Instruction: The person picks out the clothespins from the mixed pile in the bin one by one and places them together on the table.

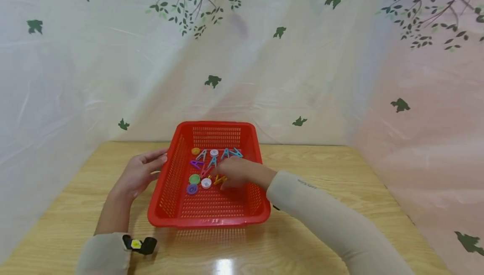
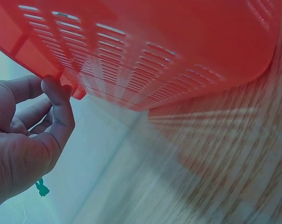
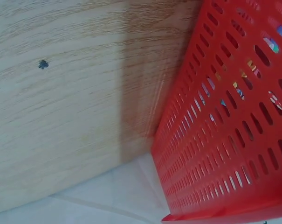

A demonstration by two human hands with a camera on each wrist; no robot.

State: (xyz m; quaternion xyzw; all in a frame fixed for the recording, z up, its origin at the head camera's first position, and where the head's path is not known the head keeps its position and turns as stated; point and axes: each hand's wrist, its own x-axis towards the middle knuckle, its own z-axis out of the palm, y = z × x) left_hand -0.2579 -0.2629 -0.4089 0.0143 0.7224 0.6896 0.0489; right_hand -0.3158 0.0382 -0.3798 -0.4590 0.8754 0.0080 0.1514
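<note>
Wood-grain table [image 1: 340, 174], one. Red basket [image 1: 208, 222], perforated plastic, standing on the table. Left hand [image 1: 138, 174]: thumb and fingers pinch the basket's left rim. Right hand [image 1: 235, 172]: reaches inside, low over the contents; fingertips hidden, cannot tell whether it holds anything. Clothespins, blue, purple [image 1: 196, 164], red and yellow, scattered on the basket floor. Round pieces, orange, white, green [image 1: 194, 179] and violet, among and beside them.

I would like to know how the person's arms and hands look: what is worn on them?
The left hand and right hand wear no gloves. The left sleeve and right sleeve are light beige. The left one has a black band with a yellow patch near its end. The right one carries small dark lettering, unreadable here.
</note>
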